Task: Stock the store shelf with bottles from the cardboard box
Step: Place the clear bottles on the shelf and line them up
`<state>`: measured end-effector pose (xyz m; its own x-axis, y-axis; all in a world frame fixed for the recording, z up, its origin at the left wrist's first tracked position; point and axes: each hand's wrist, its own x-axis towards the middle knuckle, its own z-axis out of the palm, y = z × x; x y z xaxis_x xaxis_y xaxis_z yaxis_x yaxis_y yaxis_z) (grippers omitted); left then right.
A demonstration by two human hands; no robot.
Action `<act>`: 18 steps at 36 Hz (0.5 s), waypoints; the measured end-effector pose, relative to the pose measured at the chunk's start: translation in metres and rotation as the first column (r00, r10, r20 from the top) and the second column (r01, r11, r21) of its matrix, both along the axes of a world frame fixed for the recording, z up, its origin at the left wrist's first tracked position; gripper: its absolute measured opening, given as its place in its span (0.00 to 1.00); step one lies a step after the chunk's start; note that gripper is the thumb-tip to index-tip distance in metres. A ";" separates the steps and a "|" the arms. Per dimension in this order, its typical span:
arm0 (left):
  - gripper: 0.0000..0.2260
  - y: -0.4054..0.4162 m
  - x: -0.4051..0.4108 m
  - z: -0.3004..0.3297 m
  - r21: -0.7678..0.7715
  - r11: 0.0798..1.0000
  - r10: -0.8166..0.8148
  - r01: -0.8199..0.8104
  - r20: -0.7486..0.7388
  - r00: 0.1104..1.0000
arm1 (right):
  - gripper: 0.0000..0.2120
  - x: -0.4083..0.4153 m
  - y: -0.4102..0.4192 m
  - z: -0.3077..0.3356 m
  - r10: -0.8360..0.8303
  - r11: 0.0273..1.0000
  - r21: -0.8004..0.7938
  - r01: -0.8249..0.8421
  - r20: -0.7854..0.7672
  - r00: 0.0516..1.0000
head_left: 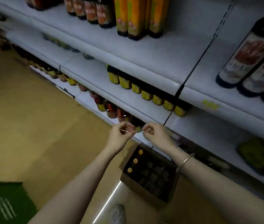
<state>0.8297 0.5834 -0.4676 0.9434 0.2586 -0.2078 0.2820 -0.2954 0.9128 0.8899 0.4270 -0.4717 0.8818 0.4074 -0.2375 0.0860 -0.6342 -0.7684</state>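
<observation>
three orange-capped bottles (135,160) are left along one side of the cardboard box (146,189) on the floor; its other cells look empty, so the job is judged mostly done. the low shelf (146,116) is already lined with dark bottles (112,109). both hands are raised at its edge: the left hand (121,135) and right hand (154,133) are curled, and something small seems pinched between them, though what cannot be told. a green carton (5,204) lies nearby; a shoe (117,214) is seen beside the box.
</observation>
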 end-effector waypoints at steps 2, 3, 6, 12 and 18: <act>0.06 0.001 -0.017 -0.051 -0.033 0.999 0.038 -0.040 -0.052 0.998 | 0.03 -0.012 0.002 -0.051 0.022 0.999 -0.047 -0.023 -0.034 0.999; 0.06 0.002 -0.024 -0.070 -0.038 0.998 0.044 -0.046 -0.063 0.997 | 0.03 -0.015 0.002 -0.068 0.039 0.997 -0.065 -0.041 -0.045 0.998; 0.05 0.003 -0.047 -0.132 -0.013 0.995 0.093 -0.095 -0.125 0.988 | 0.02 -0.031 0.002 -0.132 0.046 0.993 -0.102 -0.058 -0.119 0.992; 0.06 0.007 -0.084 -0.268 0.052 0.994 0.109 -0.100 -0.216 0.970 | 0.07 -0.064 0.012 -0.279 0.069 0.965 -0.235 -0.115 -0.194 0.979; 0.08 0.011 -0.089 -0.346 0.039 0.994 0.112 -0.106 -0.241 0.964 | 0.17 -0.077 0.031 -0.368 0.105 0.928 -0.327 -0.176 -0.225 0.969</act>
<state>0.7411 0.5948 -0.8140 0.8313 0.3653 -0.4189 0.5259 -0.2728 0.8056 0.8126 0.4577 -0.8400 0.7410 0.3856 -0.5497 0.0609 -0.8539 -0.5168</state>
